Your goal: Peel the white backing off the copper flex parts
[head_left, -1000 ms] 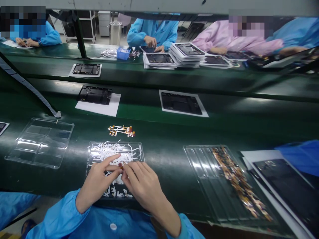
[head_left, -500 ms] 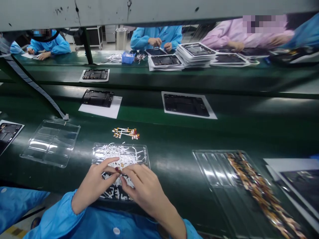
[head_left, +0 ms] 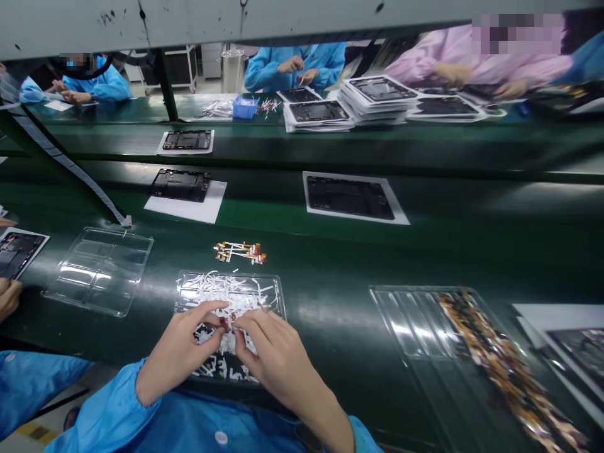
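Observation:
In the head view, my left hand (head_left: 182, 346) pinches a small flex cable (head_left: 223, 322) with a dark red end between thumb and fingers. My right hand (head_left: 278, 352) is closed at the cable's other side, fingertips close together; what they grip is too small to make out. Both hands are above a clear plastic tray (head_left: 282, 296) holding many white paper strips (head_left: 217, 286). Beyond it, a small group of orange-and-white flex cables (head_left: 240, 252) lies on the green bench.
An empty-looking clear tray (head_left: 97, 270) lies left. At right, another clear tray (head_left: 406, 321) carries rows of brown flex cables (head_left: 500, 358). Black tablet housings (head_left: 349, 196) rest on white sheets along the bench. A co-worker's hand (head_left: 8, 297) is at far left; others work across.
My right fingertips have shifted slightly away from the dark red end, showing a little white between the hands. A co-worker's hands have appeared at the left edge by a tablet housing.

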`<state>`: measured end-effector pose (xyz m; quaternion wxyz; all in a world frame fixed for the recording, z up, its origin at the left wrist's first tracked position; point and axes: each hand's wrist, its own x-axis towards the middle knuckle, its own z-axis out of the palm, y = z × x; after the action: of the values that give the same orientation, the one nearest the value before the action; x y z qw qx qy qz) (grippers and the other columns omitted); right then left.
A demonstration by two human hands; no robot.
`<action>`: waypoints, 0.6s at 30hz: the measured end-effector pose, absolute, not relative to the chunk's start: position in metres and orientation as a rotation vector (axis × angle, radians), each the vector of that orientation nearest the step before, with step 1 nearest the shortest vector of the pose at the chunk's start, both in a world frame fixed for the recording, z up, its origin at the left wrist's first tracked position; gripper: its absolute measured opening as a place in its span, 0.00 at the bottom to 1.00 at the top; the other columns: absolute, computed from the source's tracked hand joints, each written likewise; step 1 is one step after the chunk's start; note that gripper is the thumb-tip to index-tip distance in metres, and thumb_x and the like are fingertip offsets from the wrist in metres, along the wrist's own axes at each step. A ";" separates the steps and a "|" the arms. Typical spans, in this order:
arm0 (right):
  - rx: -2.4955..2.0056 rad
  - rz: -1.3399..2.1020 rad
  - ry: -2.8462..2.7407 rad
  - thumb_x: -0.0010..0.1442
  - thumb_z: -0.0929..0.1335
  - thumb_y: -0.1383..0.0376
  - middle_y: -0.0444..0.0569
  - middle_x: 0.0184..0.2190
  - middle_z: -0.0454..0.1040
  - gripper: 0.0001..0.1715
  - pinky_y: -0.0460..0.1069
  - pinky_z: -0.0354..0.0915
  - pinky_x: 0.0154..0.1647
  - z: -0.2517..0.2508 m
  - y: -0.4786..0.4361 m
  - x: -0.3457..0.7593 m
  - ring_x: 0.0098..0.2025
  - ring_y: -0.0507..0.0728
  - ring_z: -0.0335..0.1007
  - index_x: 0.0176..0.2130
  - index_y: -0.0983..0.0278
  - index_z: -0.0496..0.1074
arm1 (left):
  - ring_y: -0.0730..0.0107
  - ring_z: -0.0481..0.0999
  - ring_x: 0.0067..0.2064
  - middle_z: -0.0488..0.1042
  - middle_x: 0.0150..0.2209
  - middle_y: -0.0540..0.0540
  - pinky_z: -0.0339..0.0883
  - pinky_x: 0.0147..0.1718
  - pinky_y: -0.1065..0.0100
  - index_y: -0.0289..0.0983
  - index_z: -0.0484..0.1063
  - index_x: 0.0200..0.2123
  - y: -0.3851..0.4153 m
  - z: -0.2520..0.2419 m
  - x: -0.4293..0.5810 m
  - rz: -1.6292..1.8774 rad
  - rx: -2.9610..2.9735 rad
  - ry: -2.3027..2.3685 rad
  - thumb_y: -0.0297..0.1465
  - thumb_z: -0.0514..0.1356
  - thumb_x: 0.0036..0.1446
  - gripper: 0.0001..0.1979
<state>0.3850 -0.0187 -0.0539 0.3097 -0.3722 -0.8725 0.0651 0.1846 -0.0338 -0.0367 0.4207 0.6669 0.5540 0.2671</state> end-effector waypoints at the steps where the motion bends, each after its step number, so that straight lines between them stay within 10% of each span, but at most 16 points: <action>1: -0.968 0.189 -2.314 0.68 0.63 0.72 0.51 0.34 0.77 0.09 0.52 0.69 0.36 -0.052 -0.019 0.386 0.34 0.58 0.73 0.42 0.66 0.72 | 0.64 0.83 0.42 0.84 0.39 0.51 0.74 0.47 0.65 0.45 0.70 0.58 -0.034 -0.037 0.184 0.674 1.681 1.381 0.27 0.59 0.63 0.20; 18: -0.978 0.451 -2.224 0.69 0.64 0.73 0.50 0.34 0.79 0.10 0.51 0.69 0.34 -0.054 -0.018 0.382 0.34 0.56 0.74 0.42 0.65 0.74 | 0.61 0.80 0.48 0.81 0.44 0.47 0.72 0.52 0.60 0.44 0.68 0.58 -0.036 -0.043 0.183 0.740 1.880 1.302 0.26 0.58 0.66 0.19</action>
<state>0.3823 -0.0183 -0.0544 0.3292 -0.3738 -0.8498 0.1723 0.1826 -0.0356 -0.0425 0.3606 0.7296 0.5051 0.2873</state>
